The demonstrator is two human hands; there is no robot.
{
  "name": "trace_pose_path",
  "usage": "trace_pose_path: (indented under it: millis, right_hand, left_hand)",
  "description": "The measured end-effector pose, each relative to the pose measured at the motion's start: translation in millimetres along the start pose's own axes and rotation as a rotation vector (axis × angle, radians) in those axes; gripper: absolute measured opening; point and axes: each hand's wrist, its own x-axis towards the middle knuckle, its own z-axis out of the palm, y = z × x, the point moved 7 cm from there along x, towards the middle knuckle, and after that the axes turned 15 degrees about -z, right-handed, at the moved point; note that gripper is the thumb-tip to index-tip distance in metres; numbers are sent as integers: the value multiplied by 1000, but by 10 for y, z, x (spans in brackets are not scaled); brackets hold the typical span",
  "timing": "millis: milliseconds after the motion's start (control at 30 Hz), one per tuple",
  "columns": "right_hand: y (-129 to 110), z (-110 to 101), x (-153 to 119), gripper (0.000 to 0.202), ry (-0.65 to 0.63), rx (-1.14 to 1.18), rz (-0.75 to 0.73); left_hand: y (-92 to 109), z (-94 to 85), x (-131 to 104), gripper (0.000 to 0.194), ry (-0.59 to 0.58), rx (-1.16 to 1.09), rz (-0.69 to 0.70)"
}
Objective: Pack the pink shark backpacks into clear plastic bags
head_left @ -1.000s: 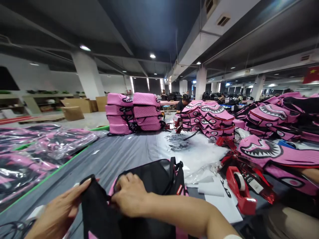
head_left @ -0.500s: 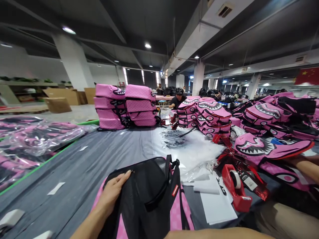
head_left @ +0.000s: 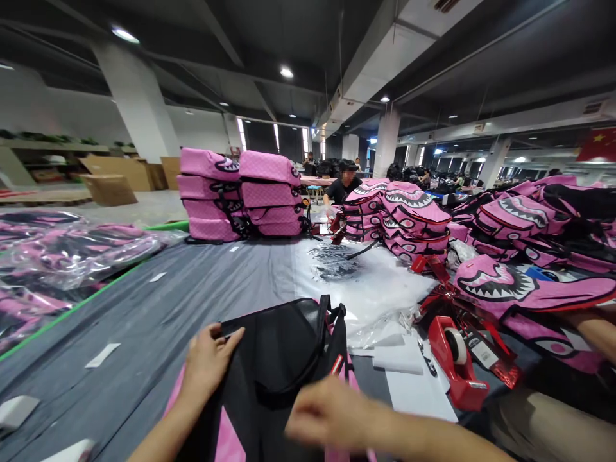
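Note:
A black and pink backpack lies in front of me with its black side up and its straps toward the right. My left hand grips its upper left edge, thumb on the black panel and fingers curled at the rim. Above the lower right part of the bag is my right hand, smeared by motion, so its fingers cannot be made out. Whether it touches the bag is unclear.
Right of the bag are white paper sheets and a red tape dispenser. Clear plastic bags lie beyond it. Pink backpack stacks stand at the back. Another person's arm reaches in at the right.
My right hand has come up into view over the backpack. My left hand has shifted slightly left along the edge, its fingers more curled.

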Motion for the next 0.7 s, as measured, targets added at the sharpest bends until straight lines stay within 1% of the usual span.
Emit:
trace_pose_path:
  millis: [33,67,100,133,167,200,233,267,300,367,400,467,567,633,700]
  right_hand:
    - [133,-205,89,24,79,-10,53]
    - [300,-417,168,23,172,-15,133]
    - [489,-614,231,20,273,-14,238]
    - [672,-753,293,18,337,5,336]
    - [831,-838,359,17,372,30,414]
    - [948,-867,438,20,374,57,457]
    - [1021,-862,521,24,359,79,470]
    - [1052,-848,591,27,351,88,464]
    - [1046,-842,636,29,365,90,453]
    - [940,-871,648,26,426,72,417]
    - [846,-905,623,24,462,55,383]
    - [592,-972,551,23,508,15,261]
    - [184,-974,445,18,505,-79,26]
    - [-7,-918,395,12,493,-161,-82]
    - [-132,-870,367,7,493,-224,-157]
  left_hand:
    - [161,2,-98,33,58,42,187]
    - [294,42,-230,38,67,39,335]
    - [401,134,-384,39,12,23,453]
    - [475,286,-547,36,-104,23,528]
    - [514,484,-711,30,-257,39,563]
    - [524,716,-881,27,-434,77,585]
    - [516,936,-1037,27,-580,124,611]
    - [505,1117,-1154,31,-661,160,652]
    - [496,1260,-1217,35,-681,188,701]
    - [487,1441,-1205,42,-613,215,783]
    - [484,1495,-1159,42,-571,228,804]
    - [489,1563,-1057,34,-526,274,806]
    - [564,1549,-987,22,-471,369,804]
    - [624,1510,-1000,23,-421,447,822]
    - [651,1507,-1031,26,-390,538,861]
